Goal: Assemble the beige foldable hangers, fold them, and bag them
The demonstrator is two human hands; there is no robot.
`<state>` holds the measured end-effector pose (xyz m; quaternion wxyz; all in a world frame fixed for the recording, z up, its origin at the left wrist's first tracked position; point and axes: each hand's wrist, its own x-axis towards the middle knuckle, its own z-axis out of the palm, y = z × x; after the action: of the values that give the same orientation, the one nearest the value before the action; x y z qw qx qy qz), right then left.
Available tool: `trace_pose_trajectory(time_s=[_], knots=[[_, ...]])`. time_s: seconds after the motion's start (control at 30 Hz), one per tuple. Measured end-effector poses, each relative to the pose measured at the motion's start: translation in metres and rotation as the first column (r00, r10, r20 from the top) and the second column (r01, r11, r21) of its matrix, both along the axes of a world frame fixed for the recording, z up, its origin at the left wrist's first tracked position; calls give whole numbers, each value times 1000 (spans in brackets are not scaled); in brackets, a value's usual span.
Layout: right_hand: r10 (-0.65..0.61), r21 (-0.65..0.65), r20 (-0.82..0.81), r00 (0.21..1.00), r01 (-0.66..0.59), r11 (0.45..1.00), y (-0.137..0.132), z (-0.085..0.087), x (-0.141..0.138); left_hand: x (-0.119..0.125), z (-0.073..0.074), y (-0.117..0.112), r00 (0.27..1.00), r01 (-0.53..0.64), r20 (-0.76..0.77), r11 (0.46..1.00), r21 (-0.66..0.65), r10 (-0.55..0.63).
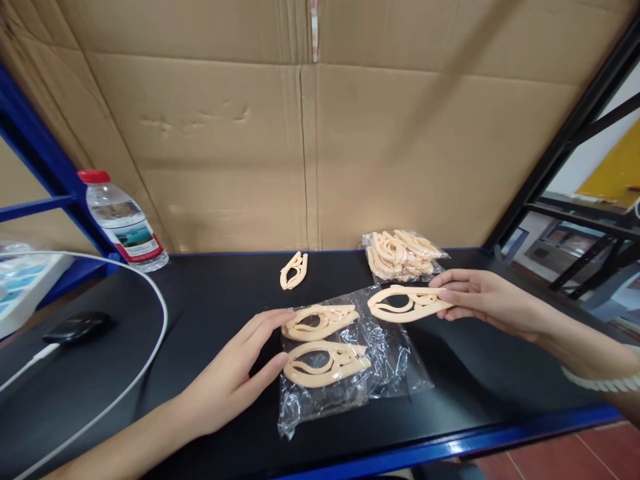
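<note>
My right hand (475,303) pinches a beige folded hanger (425,311) between thumb and fingers, holding it over the right part of a clear plastic bag (390,360). Two similar beige folded hangers, an upper one (300,329) and a lower one (307,383), lie side by side at the bag's left part. My left hand (235,373) rests at their left ends, thumb apart from the stretched fingers; the fingertips touch the upper hanger and the thumb reaches the lower one. Farther back, a smaller beige folded piece (293,272) lies alone on the black tabletop (220,300).
A clear bag packed with beige hangers (400,253) sits at the back right. At left stand a red-capped water bottle (125,223), a black mouse-like device (77,327) and a looping white cable (163,320). Cardboard (210,153) walls the back; a blue edge (425,453) runs along the front.
</note>
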<state>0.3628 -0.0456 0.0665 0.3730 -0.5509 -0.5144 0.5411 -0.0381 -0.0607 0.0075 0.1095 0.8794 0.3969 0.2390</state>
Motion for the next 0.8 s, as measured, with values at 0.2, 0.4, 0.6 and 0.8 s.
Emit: trace_pose_trajectory(time_s=[0.2, 0.4, 0.6, 0.8], knots=[[-23, -70, 28, 999, 25, 997, -16, -12, 9, 1, 1, -4, 997, 37, -70, 996, -86, -43], [80, -119, -47, 996, -85, 989, -16, -24, -17, 1, 1, -8, 980, 125, -136, 982, -141, -144], [220, -202, -176, 960, -254, 946, -13, -30, -54, 2, 4, -9, 974, 160, -139, 978, -136, -179], [344, -214, -225, 912, -391, 895, -12, -41, -81, 2, 4, -8, 974, 143, -153, 978, -150, -166]])
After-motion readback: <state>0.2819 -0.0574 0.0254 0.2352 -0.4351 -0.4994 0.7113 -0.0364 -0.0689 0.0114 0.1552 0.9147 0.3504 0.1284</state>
